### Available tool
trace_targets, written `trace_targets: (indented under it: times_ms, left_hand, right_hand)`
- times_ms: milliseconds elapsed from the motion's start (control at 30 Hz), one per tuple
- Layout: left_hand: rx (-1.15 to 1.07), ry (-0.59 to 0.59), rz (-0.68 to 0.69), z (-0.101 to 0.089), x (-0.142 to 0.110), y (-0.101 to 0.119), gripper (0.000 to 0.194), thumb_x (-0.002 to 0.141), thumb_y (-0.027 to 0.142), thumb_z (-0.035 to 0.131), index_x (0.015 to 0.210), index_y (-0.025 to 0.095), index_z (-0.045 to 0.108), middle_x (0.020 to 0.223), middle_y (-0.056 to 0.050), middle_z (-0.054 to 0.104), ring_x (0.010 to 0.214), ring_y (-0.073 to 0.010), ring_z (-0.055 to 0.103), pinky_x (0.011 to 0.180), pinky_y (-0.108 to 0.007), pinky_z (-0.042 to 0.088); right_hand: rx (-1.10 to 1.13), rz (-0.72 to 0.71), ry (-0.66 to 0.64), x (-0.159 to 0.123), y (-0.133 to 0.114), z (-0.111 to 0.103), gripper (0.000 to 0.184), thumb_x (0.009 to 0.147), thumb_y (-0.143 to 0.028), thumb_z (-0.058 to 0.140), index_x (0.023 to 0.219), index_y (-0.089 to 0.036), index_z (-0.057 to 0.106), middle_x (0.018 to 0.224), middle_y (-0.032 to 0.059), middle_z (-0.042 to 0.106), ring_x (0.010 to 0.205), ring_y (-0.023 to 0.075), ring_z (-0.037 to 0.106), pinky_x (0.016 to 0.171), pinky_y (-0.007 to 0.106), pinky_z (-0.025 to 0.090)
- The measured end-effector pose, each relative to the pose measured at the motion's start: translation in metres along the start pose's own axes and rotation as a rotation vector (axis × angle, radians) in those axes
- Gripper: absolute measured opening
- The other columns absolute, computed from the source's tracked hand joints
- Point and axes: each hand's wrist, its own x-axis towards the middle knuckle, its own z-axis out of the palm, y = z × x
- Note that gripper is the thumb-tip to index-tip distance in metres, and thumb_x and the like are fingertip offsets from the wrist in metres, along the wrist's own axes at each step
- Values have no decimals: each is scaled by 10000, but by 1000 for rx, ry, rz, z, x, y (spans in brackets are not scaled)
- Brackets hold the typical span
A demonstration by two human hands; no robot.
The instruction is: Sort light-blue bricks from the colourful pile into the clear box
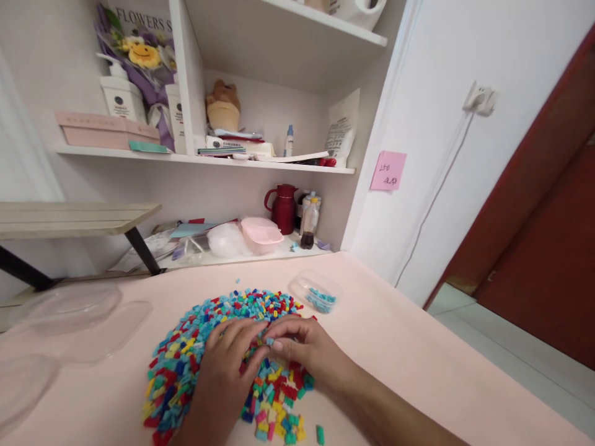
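Observation:
A heap of small coloured plastic bricks [186, 347], blue, red, yellow, green and orange, is spread on the pink table [409, 359]. Both my hands rest on the heap. My left hand [223, 371] lies over the bricks with its fingers curled and its fingertips meeting my right hand. My right hand [302, 344] pinches a small light-blue brick [269, 341] between thumb and fingers. A clear plastic tub [316, 291] holding several light-blue bricks stands just beyond the heap, to the right.
Clear plastic lids and trays [69, 322] lie at the table's left. Behind stand white shelves with a pink box [261, 234], a red jug [283, 207], bottles and papers. A wooden bench top [69, 217] juts in from the left. A red door [548, 235] is at right.

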Motion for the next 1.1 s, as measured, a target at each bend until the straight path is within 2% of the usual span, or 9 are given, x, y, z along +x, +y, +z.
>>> trace_targets:
  times_ms: [133,267,367,433,533,633,800,967,1100]
  left_hand:
    - [-38,-21,15,-1,1,3,149,902,221,543,1014,257,634,898,19,747,829,-158,679,858,-351,486]
    - [-41,-22,14,0,2,3,155,893,207,552,1019,251,631,914,19,748,829,-154,681,872,-352,480]
    - [-11,3,-22,1,1,1,212,877,195,547,1060,251,637,952,-6,736,882,-176,674,852,-353,494]
    - [6,18,-56,2,0,-2,241,874,187,530,1080,250,637,975,-19,726,906,-187,668,842,-356,497]
    - [18,32,-75,3,-3,-7,235,878,182,511,1063,249,639,979,-24,717,907,-191,663,849,-363,487]
    - [20,40,-47,4,-4,-9,209,884,184,499,1027,245,638,950,-24,718,893,-188,656,853,-362,475]
    - [21,36,-61,4,-4,-10,191,887,193,487,985,253,639,925,-14,722,877,-186,652,855,-363,469]
    - [19,27,-95,2,-4,-8,187,881,210,496,965,262,655,925,-8,730,870,-187,663,861,-368,481]
    - [8,26,-96,1,-3,-7,187,869,189,511,944,258,668,903,-3,735,855,-184,671,843,-358,498]
  right_hand:
    - [39,19,-36,-2,1,4,279,807,-461,676,927,-223,759,895,24,690,813,167,606,793,302,471]
    - [22,57,9,-2,0,5,269,805,-466,670,880,-224,762,847,14,694,757,158,605,756,295,477]
    - [-42,68,66,0,-7,-5,270,814,-460,653,898,-226,758,813,11,703,748,168,619,730,298,491]
    - [-126,29,159,3,-14,-18,258,833,-440,630,927,-232,752,846,18,718,808,190,641,768,319,500]
    - [-339,-113,396,4,-24,-44,220,859,-383,599,953,-244,741,986,38,724,956,222,640,875,359,481]
    - [-542,-195,614,4,-28,-66,201,861,-344,591,969,-244,728,1007,57,716,983,241,630,890,390,474]
    - [-835,-189,789,3,-21,-83,259,831,-298,620,1078,-248,682,1070,77,666,1021,274,591,912,457,447]
    - [-873,-177,715,4,-14,-73,285,873,-252,548,1137,-250,655,1132,94,636,1080,279,567,909,452,441]
    - [-784,-186,440,3,-10,-53,207,890,-210,527,984,-245,708,977,57,712,931,225,627,854,376,464]
